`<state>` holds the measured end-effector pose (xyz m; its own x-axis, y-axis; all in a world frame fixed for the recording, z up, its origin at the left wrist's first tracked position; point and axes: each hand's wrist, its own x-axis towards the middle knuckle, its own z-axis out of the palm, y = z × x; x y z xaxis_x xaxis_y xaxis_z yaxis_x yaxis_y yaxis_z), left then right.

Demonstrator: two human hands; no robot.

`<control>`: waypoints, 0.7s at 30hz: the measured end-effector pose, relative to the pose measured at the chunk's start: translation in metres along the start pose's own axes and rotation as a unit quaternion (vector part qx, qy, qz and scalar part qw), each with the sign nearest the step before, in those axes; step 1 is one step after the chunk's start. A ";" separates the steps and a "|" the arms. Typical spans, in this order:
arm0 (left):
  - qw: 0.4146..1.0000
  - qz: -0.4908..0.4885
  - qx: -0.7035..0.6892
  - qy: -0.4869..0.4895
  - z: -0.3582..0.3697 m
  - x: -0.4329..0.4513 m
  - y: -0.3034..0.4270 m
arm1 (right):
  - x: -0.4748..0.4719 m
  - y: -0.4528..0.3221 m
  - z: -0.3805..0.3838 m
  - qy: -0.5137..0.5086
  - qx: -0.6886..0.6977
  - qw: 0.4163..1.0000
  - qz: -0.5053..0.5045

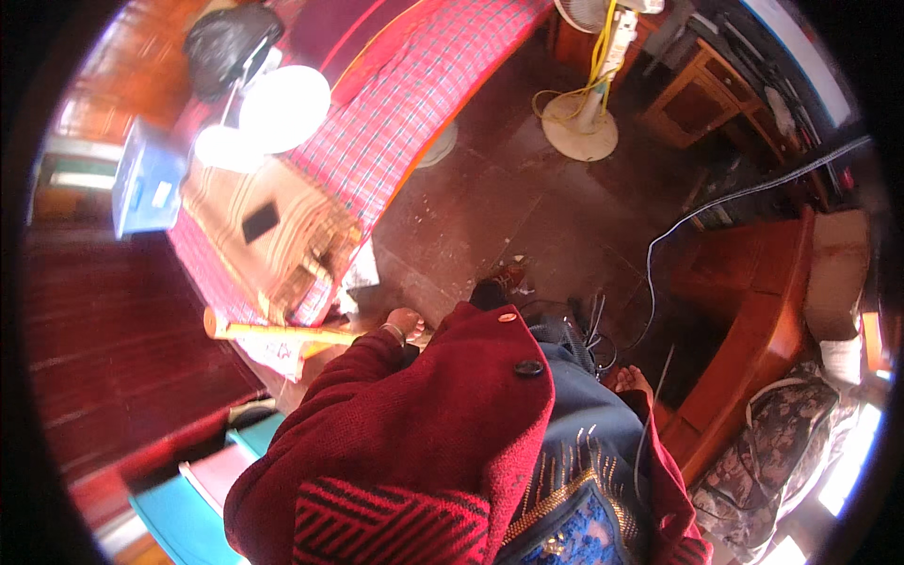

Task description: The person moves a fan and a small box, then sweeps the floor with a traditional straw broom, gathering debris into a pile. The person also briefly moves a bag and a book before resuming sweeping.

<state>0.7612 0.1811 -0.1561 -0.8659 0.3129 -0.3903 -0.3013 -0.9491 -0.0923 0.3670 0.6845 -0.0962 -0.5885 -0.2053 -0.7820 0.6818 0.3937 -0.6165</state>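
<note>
My left hand (406, 323) hangs by my side with its fingers loosely curled, and I see nothing in it. Nearest to it is a pale wooden rail (296, 332) at the bed's end. Low on the other side is my right hand (633, 382), fingers slightly bent and no object visible in it. It is beside a reddish wooden seat (734, 367). On the bed (431, 85), with its pink checked cover, lies a folded tan striped blanket (233, 201). A dark flat rectangular object (261, 222) rests on the blanket.
A pedestal fan (580, 131) wound with yellow cable stands on the dark red floor (473, 205). Beyond it is a wooden cabinet (696, 99). A blue plastic tub (148, 183) and a black bag (229, 46) are at left; a floral-patterned bag (770, 452) is at right.
</note>
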 end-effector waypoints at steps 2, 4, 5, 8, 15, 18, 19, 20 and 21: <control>0.869 0.125 0.308 0.366 0.024 -0.004 -0.037 | 0.001 0.012 -0.011 -0.056 -0.345 0.928 -0.130; 0.740 0.123 0.412 0.517 0.041 -0.008 -0.071 | 0.008 0.018 -0.020 -0.063 -0.496 0.853 -0.150; 0.777 0.124 0.335 0.518 0.045 -0.012 -0.083 | 0.011 0.020 -0.024 -0.067 -0.527 0.835 -0.144; 0.767 0.077 0.307 0.558 0.048 -0.023 -0.118 | 0.022 0.018 -0.030 -0.071 -0.573 0.807 -0.126; 0.758 0.107 0.268 0.585 0.032 -0.043 -0.160 | 0.033 0.001 -0.029 -0.082 -0.631 0.761 -0.126; 0.684 0.139 0.384 0.604 0.020 -0.051 -0.153 | 0.031 -0.004 -0.027 -0.082 -0.653 0.741 -0.133; 0.613 0.163 0.458 0.623 0.016 -0.055 -0.149 | 0.030 -0.004 -0.027 -0.079 -0.660 0.734 -0.138; 0.541 0.174 0.525 0.634 0.011 -0.059 -0.146 | 0.026 -0.003 -0.028 -0.080 -0.667 0.727 -0.141; 0.537 0.189 0.511 0.644 0.007 -0.066 -0.139 | 0.023 -0.001 -0.028 -0.075 -0.674 0.720 -0.146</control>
<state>0.8579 0.2923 -0.1112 -0.1458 -0.8054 -0.5745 -0.8332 -0.2131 0.5103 0.3408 0.7044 -0.1108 -0.4984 -0.5099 -0.7012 -0.5621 0.8058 -0.1864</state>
